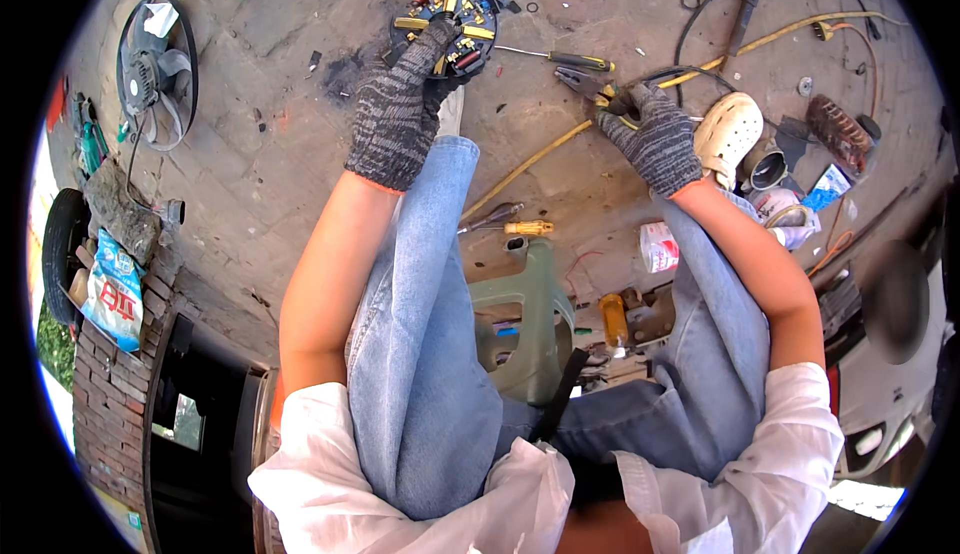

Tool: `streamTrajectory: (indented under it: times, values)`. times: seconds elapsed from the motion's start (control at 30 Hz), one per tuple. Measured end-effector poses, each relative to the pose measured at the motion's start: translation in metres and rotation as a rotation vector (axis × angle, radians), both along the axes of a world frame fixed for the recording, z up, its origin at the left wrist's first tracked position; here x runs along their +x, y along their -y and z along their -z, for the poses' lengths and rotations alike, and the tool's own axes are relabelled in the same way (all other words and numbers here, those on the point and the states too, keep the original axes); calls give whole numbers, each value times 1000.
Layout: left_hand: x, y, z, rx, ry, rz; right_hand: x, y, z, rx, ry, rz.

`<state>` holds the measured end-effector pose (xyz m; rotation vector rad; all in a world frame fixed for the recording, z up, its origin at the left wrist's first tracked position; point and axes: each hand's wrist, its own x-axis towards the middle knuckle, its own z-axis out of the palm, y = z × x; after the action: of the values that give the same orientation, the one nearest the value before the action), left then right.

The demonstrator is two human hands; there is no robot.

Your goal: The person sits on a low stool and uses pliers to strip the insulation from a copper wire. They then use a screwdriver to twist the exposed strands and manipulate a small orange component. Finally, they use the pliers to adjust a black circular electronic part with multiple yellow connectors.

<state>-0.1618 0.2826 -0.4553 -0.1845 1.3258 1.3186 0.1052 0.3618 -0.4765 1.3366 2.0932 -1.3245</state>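
My left hand (396, 109), in a grey knit glove, is closed on the rim of a round black plate (470, 22). Brass-coloured strips and dark red cylinders are mounted on it, like a motor's brush holder. The hand covers its lower left part. My right hand (655, 139), also gloved, grips pliers (582, 84) with yellow-and-black handles. Their jaws point toward the plate but stay apart from it. Between the two lies a screwdriver (580, 60) with a black-and-yellow handle, its shaft reaching toward the plate.
A fan (150, 74) lies at the far left. Beneath me stands a green stool (530, 304), with a yellow-handled screwdriver (528, 228) just beyond it. A yellow hose (540, 159) and black cables cross the floor. Cans (768, 166) and a brown ribbed part (838, 134) sit at right.
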Motion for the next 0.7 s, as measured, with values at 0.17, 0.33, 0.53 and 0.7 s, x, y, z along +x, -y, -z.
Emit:
streamTrajectory:
  times: [0.17, 0.33, 0.53, 0.7]
  values:
    - [-10, 35, -1, -127, 118, 55, 32, 10, 29, 376, 59, -460]
    - [-3, 35, -21, 37, 21, 151, 27, 8, 51, 45, 151, -333]
    - [-1, 10, -140, 256, -963, 640, 26, -15, -111, -44, 99, -299]
    - [10, 10, -270, 552, -1361, 727, 38, 11, -309, -1, -445, -60]
